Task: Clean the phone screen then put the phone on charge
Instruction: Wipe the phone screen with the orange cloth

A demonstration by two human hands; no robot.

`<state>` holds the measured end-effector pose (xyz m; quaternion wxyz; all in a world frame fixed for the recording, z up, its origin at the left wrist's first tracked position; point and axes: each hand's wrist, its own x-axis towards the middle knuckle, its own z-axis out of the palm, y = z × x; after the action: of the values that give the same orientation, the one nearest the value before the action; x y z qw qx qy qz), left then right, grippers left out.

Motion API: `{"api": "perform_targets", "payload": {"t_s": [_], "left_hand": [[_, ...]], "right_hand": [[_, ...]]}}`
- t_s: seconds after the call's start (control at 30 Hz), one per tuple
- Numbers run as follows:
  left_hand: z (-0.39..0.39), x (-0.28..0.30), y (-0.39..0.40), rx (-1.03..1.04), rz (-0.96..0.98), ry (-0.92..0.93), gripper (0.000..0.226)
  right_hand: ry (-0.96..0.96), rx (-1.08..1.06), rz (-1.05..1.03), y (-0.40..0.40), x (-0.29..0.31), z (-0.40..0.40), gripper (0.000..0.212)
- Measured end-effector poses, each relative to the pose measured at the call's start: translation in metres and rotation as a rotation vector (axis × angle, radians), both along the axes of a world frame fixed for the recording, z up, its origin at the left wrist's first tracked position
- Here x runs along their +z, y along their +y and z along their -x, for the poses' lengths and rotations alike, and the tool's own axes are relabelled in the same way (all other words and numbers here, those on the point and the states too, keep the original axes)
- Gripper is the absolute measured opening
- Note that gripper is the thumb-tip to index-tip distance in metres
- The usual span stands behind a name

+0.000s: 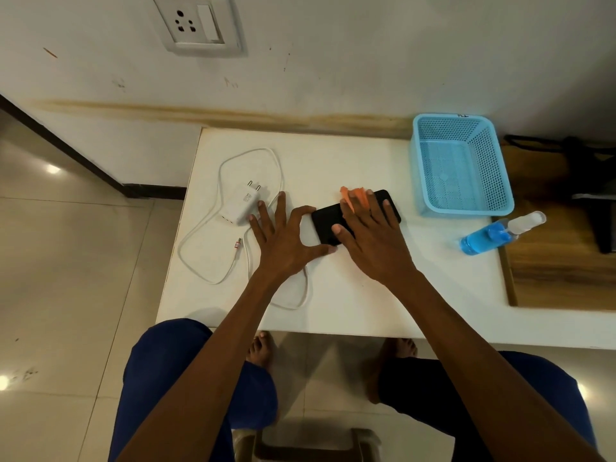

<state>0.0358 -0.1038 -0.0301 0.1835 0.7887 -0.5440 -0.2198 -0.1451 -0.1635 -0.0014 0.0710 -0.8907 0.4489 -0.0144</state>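
A black phone [328, 223] lies flat on the white table [350, 295], screen up. My left hand [283, 238] steadies its left end, thumb and forefinger pinching the near and far corners, the other fingers spread on the table. My right hand [370, 235] lies flat on the phone and presses an orange cloth [355, 196] onto the screen; only the cloth's far edge shows past my fingers. A white charger plug [245, 203] with its looped white cable [220, 181] rests left of the phone. The cable's free connector [237, 244] lies near my left hand.
A wall socket [196, 25] sits high on the wall above the table. An empty blue mesh basket [461, 165] stands at the back right. A spray bottle of blue liquid [496, 233] lies on its side at the table's right edge. My knees are below the front edge.
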Motion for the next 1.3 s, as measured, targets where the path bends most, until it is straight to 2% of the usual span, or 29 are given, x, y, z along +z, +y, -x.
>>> {"api": "perform_targets", "payload": {"t_s": [0.13, 0.23, 0.5, 0.67, 1.07, 1.3], "left_hand": [[-0.001, -0.001, 0.001, -0.005, 0.0, 0.015, 0.078], [-0.001, -0.002, 0.002, -0.017, 0.006, -0.002, 0.077], [-0.001, -0.008, 0.001, -0.017, 0.043, -0.04, 0.08], [0.0, -0.008, 0.003, -0.024, 0.059, -0.069, 0.078], [0.0, -0.004, 0.003, -0.039, 0.029, -0.075, 0.08], [-0.001, -0.006, 0.003, -0.035, 0.028, -0.06, 0.08]], "right_hand": [[-0.052, 0.203, -0.026, 0.013, -0.003, -0.009, 0.065], [0.01, 0.227, 0.015, 0.015, -0.003, -0.006, 0.063], [0.046, -0.147, -0.004, -0.012, 0.002, 0.024, 0.066], [-0.036, -0.225, -0.118, -0.019, 0.001, 0.034, 0.072], [-0.02, -0.117, -0.143, 0.027, 0.0, 0.074, 0.075], [-0.032, 0.05, -0.154, 0.031, -0.003, 0.052, 0.071]]}}
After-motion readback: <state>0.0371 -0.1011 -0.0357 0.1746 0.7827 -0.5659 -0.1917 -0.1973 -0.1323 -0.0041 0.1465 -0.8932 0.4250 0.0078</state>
